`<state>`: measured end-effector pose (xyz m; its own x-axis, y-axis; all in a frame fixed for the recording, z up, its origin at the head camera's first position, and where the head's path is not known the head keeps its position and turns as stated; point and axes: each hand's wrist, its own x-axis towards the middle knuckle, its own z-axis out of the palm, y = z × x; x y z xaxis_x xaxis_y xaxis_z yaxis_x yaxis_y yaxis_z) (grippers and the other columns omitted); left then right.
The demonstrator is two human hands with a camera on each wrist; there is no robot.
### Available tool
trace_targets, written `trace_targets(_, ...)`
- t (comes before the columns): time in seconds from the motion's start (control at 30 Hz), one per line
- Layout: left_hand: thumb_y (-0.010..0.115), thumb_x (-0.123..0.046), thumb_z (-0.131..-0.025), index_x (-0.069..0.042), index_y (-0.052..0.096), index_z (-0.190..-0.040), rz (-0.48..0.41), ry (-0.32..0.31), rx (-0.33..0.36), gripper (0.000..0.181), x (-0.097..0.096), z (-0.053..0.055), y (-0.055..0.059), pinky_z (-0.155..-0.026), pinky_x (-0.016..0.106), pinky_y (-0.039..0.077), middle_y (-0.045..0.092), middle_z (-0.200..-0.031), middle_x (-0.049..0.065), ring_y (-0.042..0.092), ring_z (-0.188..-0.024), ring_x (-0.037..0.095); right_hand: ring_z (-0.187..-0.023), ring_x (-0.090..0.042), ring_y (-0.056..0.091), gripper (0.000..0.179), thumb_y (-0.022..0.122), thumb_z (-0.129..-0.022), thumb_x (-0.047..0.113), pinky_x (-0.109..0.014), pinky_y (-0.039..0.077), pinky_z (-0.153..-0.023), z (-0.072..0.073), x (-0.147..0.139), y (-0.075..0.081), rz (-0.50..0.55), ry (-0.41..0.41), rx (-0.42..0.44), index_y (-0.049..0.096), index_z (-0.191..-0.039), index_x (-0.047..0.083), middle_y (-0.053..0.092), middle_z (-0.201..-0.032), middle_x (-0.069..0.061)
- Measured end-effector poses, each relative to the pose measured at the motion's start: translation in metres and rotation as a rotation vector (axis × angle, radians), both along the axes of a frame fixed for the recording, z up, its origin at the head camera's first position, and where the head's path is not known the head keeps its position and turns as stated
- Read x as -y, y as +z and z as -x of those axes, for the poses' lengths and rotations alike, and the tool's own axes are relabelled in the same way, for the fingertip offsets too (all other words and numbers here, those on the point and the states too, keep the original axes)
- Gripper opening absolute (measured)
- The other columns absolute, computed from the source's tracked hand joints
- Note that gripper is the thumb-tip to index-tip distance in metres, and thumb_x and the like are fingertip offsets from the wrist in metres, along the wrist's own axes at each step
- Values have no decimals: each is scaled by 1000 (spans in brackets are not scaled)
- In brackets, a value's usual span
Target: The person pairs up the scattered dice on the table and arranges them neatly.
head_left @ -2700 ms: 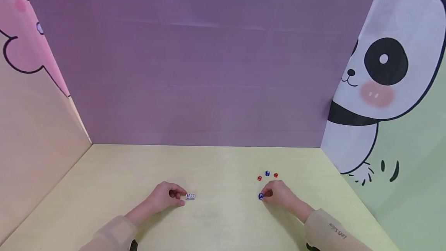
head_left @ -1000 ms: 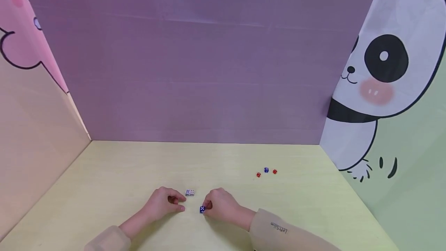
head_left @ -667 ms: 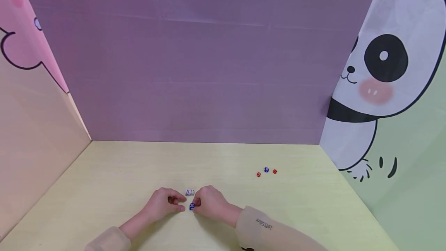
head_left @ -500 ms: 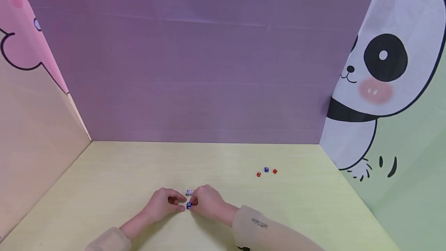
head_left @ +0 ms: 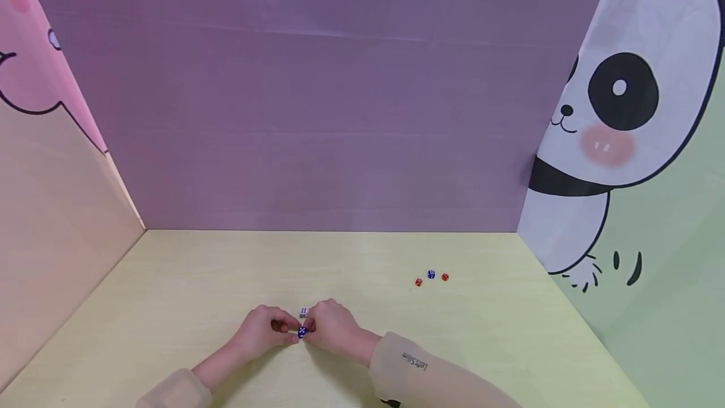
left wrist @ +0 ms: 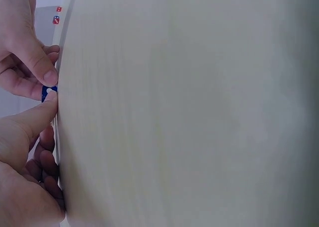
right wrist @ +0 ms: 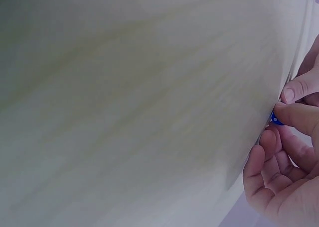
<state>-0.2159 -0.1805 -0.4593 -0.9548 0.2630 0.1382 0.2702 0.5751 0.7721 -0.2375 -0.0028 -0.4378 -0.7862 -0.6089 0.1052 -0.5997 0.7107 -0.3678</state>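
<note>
A blue die (head_left: 302,332) with white pips sits between the fingertips of both hands, low over the table, in the head view. My right hand (head_left: 337,329) pinches it from the right. From the left, my left hand (head_left: 263,330) closes thumb and index finger at its side. The left wrist view shows both thumbs at the blue die (left wrist: 49,92); a sliver of the same blue die (right wrist: 276,119) peeks out under the right thumb in the right wrist view. Just behind the hands stand white dice (head_left: 303,312), partly hidden by the right hand.
Farther back on the right of the pale table (head_left: 238,269) lie a red die (head_left: 418,282), a second blue die (head_left: 431,274) and another red die (head_left: 445,277). A purple panel (head_left: 328,112) rises at the table's back edge, with side walls left and right.
My right hand has carried the blue die leftward from near the red dice to my left hand's fingertips. My left hand has shifted slightly toward the front, off the white dice.
</note>
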Motion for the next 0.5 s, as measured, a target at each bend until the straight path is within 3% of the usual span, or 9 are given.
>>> trace_targets(0.23, 81, -15, -73, -10, 74, -84, 4, -39, -27, 15, 1, 1, 0, -61, 20, 38, 56, -70, -4, 45, -65, 4, -59, 1, 47, 5, 78, -78, 16, -13, 40, -57, 1, 1, 0, 3, 0, 17, 74, -76, 12, 62, -65, 9)
trace_targets(0.5, 81, -15, -73, -9, 74, -83, 6, -34, -24, 14, -1, 2, 0, -62, 20, 39, 59, -71, -4, 46, -66, 3, -67, 2, 48, 14, 80, -73, 12, -12, 42, -65, 1, -15, 3, 44, 61, 39, 74, -85, 8, 64, -75, 7)
